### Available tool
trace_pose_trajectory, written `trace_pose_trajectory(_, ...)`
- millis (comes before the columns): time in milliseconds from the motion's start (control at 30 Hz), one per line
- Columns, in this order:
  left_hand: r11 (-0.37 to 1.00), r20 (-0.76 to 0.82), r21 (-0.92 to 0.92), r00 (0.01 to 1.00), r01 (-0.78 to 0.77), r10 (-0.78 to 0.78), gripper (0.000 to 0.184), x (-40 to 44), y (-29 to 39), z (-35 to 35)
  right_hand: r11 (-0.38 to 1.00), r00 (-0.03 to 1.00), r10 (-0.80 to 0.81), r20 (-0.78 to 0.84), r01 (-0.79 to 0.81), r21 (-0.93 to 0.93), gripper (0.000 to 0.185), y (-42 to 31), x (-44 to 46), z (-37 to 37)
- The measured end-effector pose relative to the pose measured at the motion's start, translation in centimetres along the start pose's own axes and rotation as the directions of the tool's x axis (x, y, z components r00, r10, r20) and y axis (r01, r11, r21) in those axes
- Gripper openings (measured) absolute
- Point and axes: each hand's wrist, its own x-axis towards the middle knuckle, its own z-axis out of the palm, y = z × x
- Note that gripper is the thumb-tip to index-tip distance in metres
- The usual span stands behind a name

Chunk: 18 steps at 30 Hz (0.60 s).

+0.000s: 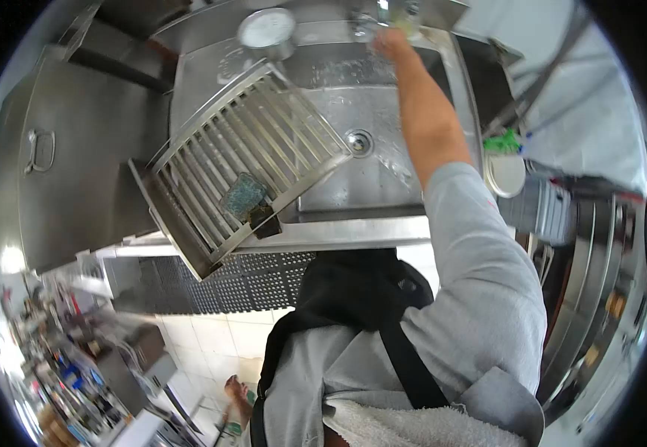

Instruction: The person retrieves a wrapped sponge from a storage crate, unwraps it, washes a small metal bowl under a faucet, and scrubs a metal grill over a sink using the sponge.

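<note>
Sink (338, 179) fills the middle here, steel and wet-looking, its drain (360, 143) in plain sight, and slung at a slant over the left part of it is the big slatted metal rack (238, 153)! One end juts out past the front rim, so mind the balance. This looks a stiff customer, all bars and rails, probably weighty and in no danger of bending, though likely slick if wet or greasy. The grip to favour, I'd say, is both long outer rails, well clear of those narrow slats.

On to the back left corner: a metal tin (271, 41) with a pale top, standing near the rack's far edge, firm by the look of it, best taken round its sides.

Smaller now, and riding on the rack by its front rail, a blue-green scouring pad (244, 195), surely light, soft, easily pinched. Right beside it, a dark block (265, 222) at the rail; its stuff is hard to judge.

And the hands! The right hand (390, 43) is stretched out to the far rim, beside a shiny, blurred cluster (364, 28); how wide its fingers stand, or whether they hold anything, I cannot tell. The left hand? Can't pick it out, so no call on its grip.
</note>
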Motion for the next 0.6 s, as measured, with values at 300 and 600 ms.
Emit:
trace_pose_trajectory(300, 0.985, -0.472, 0.039, 0.872, 0.166, -0.128, 0.026, -13.9, -6.6, -0.9, 0.899, 0.966, -0.074, -0.247, 0.172, 0.402, 0.017, 2.0, 9.1, 0.2)
trace_pose_trajectory(600, 0.902, -0.284, 0.432, 0.947, -0.016, 0.152, 0.025, -8.3, -9.6, -2.0, 0.945, 0.924, -0.245, 0.295, 0.160, 0.285, 0.032, -2.4, 7.8, -2.5)
